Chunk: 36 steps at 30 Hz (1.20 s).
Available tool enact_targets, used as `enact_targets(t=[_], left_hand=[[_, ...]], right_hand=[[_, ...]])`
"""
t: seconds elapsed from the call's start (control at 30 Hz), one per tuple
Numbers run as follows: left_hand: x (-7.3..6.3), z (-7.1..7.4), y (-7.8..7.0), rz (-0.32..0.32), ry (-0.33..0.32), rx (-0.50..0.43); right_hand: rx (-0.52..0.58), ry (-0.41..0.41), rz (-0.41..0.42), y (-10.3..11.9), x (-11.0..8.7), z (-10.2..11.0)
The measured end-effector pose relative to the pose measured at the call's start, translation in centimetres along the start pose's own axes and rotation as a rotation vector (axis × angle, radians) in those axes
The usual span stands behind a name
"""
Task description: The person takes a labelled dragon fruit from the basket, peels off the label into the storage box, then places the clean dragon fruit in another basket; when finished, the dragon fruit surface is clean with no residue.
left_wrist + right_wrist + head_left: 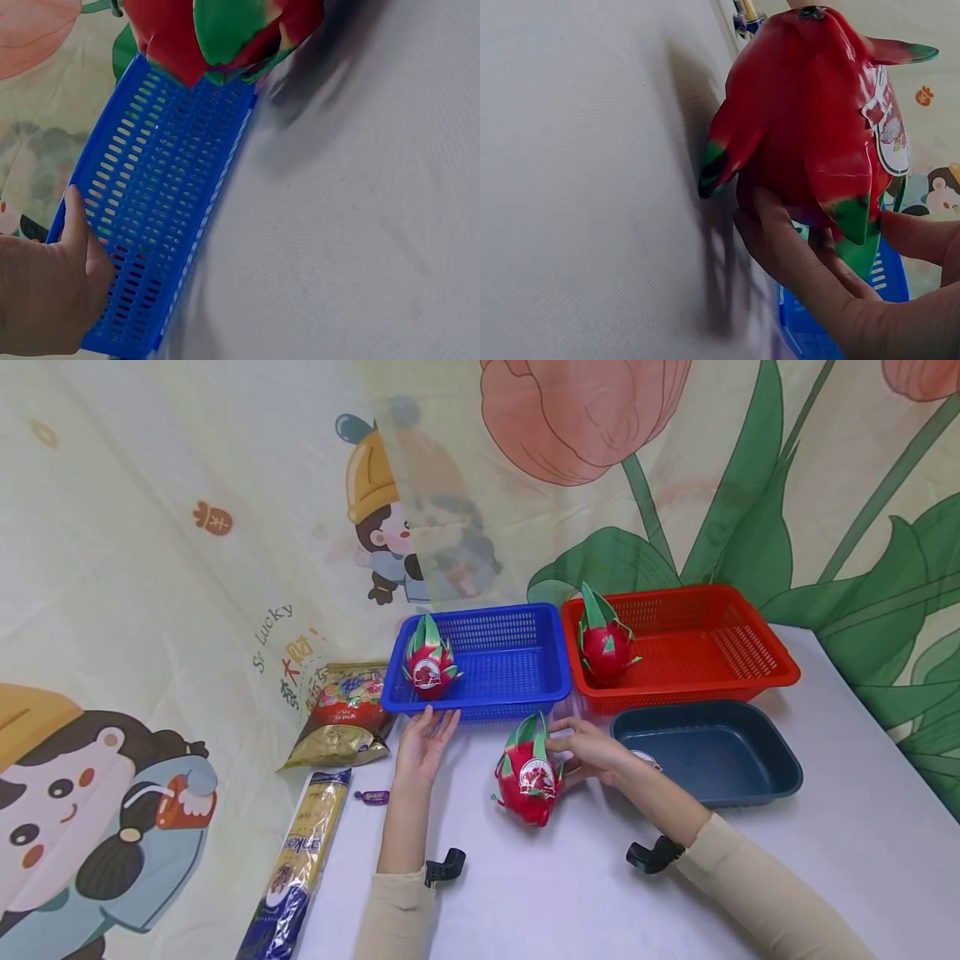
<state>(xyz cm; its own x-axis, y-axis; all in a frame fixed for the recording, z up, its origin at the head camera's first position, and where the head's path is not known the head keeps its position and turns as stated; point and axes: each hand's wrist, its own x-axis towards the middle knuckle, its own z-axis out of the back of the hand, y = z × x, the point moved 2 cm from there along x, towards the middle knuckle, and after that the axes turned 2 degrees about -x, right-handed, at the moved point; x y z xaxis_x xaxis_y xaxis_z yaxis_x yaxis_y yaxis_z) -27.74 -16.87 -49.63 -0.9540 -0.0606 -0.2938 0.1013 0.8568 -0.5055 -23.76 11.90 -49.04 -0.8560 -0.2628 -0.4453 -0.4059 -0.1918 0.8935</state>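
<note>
My right hand (pixel 596 752) grips a red dragon fruit (pixel 528 781) with green leafy tips and a round white label. In the right wrist view, fingers and thumb hold its leafy end, and its shadow falls on the white cloth beside it. At the near side of the blue basket (pixel 495 706) is my left hand (pixel 426 747), palm up, its extended fingers touching the rim and front wall. Another dragon fruit (pixel 431 667) stands in that basket's left end. A third dragon fruit (pixel 606 650) is in the left end of the red basket (pixel 697 693).
A dark blue tub (pixel 708 793) sits before the red basket, a white label partly hidden behind my right wrist. To the left lie a gold-and-red snack bag (pixel 341 718), a long yellow-blue packet (pixel 300 852) and a purple-wrapped candy (pixel 372 797). A printed curtain (pixel 465 485) hangs behind.
</note>
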Motion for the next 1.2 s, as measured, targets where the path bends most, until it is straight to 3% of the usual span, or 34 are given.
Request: enact_targets(t=[0.13, 0.23, 0.3, 0.47, 0.57, 0.77, 0.97, 1.07, 1.2], left_hand=[[-0.1, 0.1, 0.2, 0.01, 0.003, 0.005], [-0.5, 0.1, 0.9, 0.034, 0.035, 0.097], [-0.9, 0.0, 1.7, 0.069, 0.074, 0.243], [-1.8, -0.4, 3.4, 0.116, 0.215, 0.76], [-2.0, -0.6, 4.1, 0.105, 0.274, 0.927], [-2.3, -0.8, 4.7, 0.075, 0.312, 0.973], [-2.4, -0.9, 4.8, 0.065, 0.342, 0.977], [-2.4, -1.0, 4.7, 0.071, 0.339, 0.959], [-2.5, -1.1, 4.7, 0.066, 0.32, 0.95]], right_hand=[[-0.026, -0.023, -0.006, 0.1, 0.1, -0.4], [-0.071, -0.037, 0.0, 0.3, 0.2, -0.7], [-0.096, -0.047, 0.002, 0.4, 0.2, -0.9], [-0.134, -0.049, 0.015, 0.5, 0.6, -1.5], [-0.125, -0.041, 0.025, 0.3, 0.9, -1.4], [-0.107, -0.081, 0.073, -0.5, 0.9, -0.5], [-0.16, -0.257, 0.294, -0.3, -0.8, -0.1], [-0.136, -0.234, 0.347, 0.1, -1.7, -0.4], [-0.094, -0.121, 0.35, 0.4, -2.3, -0.8]])
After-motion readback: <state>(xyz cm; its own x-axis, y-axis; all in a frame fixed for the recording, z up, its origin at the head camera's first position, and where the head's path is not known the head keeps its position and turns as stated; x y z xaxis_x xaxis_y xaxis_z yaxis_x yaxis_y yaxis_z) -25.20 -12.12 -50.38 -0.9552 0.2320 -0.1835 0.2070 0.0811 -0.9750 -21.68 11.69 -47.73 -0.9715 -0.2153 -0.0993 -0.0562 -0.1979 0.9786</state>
